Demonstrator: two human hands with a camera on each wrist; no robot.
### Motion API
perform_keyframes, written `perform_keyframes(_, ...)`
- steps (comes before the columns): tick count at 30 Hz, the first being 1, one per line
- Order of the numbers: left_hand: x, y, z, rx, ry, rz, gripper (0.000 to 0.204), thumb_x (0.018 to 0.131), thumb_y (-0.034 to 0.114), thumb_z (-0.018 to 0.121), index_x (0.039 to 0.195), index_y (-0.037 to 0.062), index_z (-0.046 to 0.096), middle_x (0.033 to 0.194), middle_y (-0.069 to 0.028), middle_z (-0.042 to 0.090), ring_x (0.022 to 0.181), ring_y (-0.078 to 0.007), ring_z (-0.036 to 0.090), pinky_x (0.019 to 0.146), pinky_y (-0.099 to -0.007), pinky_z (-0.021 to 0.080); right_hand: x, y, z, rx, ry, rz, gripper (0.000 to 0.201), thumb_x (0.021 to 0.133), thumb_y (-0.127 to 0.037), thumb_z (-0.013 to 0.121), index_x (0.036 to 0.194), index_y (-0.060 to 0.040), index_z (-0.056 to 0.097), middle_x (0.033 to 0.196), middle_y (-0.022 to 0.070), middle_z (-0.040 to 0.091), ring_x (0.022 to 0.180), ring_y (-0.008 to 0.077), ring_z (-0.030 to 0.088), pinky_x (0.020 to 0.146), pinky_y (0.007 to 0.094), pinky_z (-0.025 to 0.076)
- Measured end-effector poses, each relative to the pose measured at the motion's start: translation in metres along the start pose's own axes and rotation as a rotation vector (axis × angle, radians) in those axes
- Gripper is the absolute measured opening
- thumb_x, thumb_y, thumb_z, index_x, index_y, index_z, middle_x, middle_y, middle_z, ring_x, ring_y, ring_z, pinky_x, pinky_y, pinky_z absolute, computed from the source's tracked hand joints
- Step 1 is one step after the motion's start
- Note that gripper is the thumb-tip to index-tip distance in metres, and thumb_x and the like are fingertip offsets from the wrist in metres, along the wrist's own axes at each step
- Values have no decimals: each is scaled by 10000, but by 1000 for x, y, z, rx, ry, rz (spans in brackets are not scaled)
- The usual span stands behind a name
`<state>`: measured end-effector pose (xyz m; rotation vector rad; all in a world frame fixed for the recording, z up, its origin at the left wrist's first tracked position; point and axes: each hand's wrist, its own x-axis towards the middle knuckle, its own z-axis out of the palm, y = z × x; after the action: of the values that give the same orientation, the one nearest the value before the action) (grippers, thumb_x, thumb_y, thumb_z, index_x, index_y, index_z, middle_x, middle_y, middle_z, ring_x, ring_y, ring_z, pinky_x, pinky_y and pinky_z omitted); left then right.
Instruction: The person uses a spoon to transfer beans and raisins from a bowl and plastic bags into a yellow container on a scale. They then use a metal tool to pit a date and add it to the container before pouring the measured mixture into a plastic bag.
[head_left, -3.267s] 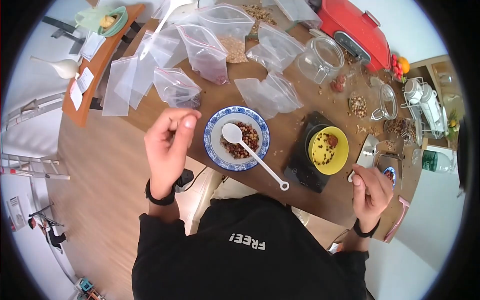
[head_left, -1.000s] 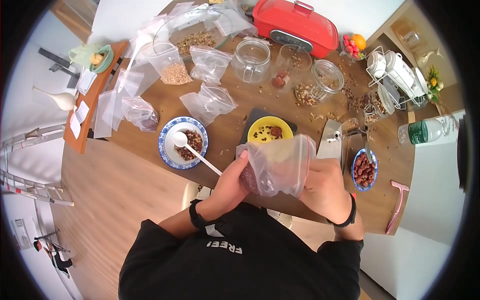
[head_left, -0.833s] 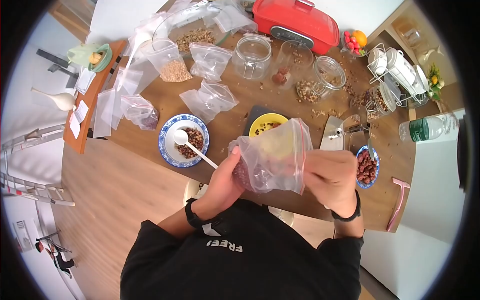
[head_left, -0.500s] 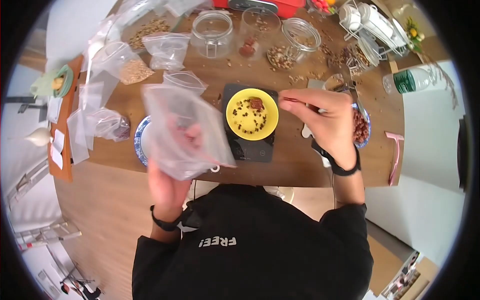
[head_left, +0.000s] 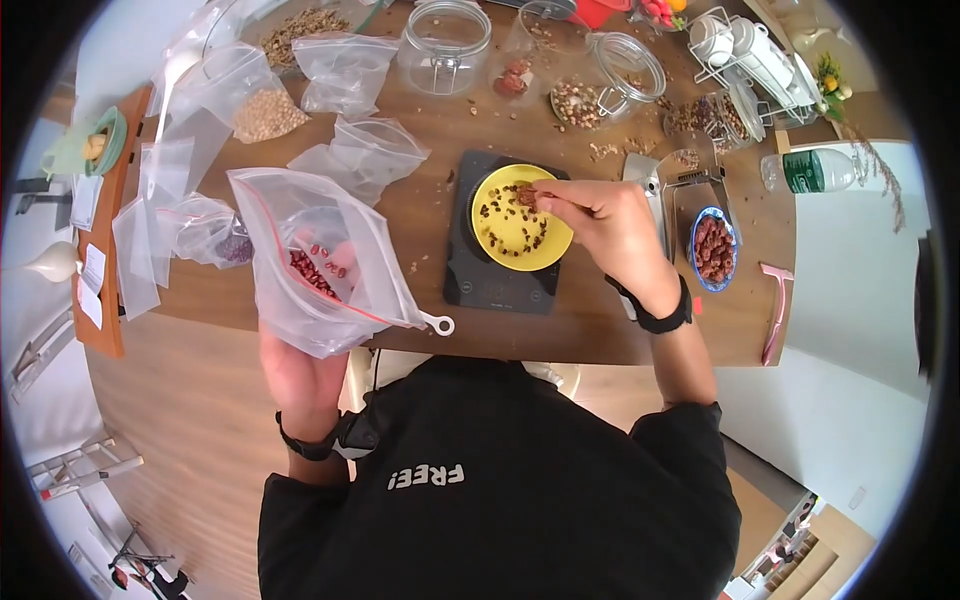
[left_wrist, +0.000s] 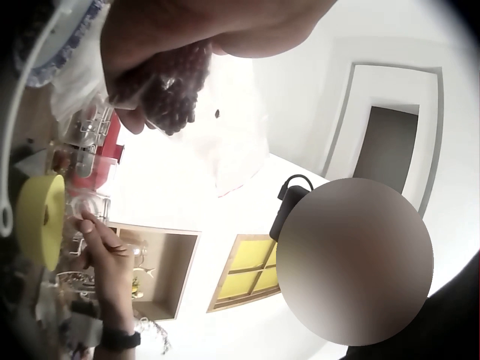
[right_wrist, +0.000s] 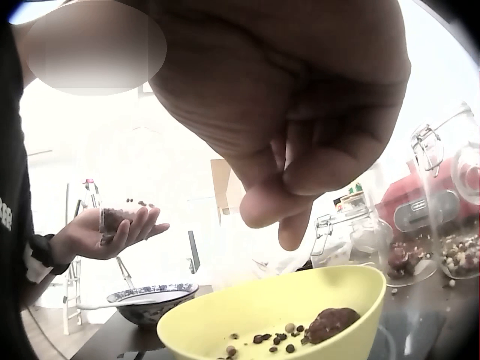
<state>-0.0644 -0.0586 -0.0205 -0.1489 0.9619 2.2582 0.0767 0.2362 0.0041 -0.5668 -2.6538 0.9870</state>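
My left hand (head_left: 300, 365) cradles a plastic zip bag (head_left: 320, 230) from below, palm up, with relaxed fingers under it; the bag's mouth gapes. Dark red beans (head_left: 315, 275) lie in its bottom. Over a yellow bowl (head_left: 500, 250), my right hand (head_left: 620, 225) has thumb and forefinger brought together. Nothing shows between the fingertips (right_wrist: 262, 206) in the right wrist view. The bowl stands on a black kitchen scale (head_left: 470, 285) and holds small dark beans and a wrinkled brown dried fruit (right_wrist: 330, 326). Past the bag pokes a white spoon's handle (head_left: 437, 323).
A blue-patterned bowl (right_wrist: 150, 307) is hidden behind the bag in the head view. At right are an oval dish of dried fruit (head_left: 713, 250), a pink peeler-shaped tool (head_left: 775, 315) and a bottle (head_left: 805, 168). Glass jars (head_left: 445, 50) and more bags (head_left: 345, 75) line the back.
My right hand has come out of the bag, carrying something small and dark red, and moved left over the yellow bowl. My left hand has swung the bag left, over the blue-patterned bowl.
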Motion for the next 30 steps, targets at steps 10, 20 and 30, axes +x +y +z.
perform_keyframes(10, 2, -2, 0, -45, -242, -45, 588, 1075, 428, 320, 1519, 43, 330, 1463, -251, 456, 1312, -390, 510, 1080, -529, 437, -12, 5, 2, -73, -135, 54, 180, 865, -142, 745, 1030, -76, 772, 870, 154, 727, 708, 332, 696, 637, 352, 550)
perform_keyframes(20, 4, -7, 5, -156, -418, -54, 603, 1076, 429, 314, 1538, 42, 305, 1460, -264, 466, 1328, -400, 497, 1098, -535, 424, -7, -7, -9, -46, 28, 0, 191, 847, -151, 774, 1020, -71, 772, 858, 125, 741, 641, 254, 693, 611, 310, 538)
perform_keyframes(30, 2, -15, 9, -11, -296, -89, 605, 1093, 435, 311, 1523, 10, 335, 1503, -173, 466, 1361, -316, 489, 1142, -479, 381, -13, -99, -46, 142, -151, -343, 632, 689, -326, 896, 1191, 1, 694, 1302, 223, 627, 1054, 341, 691, 859, 370, 566)
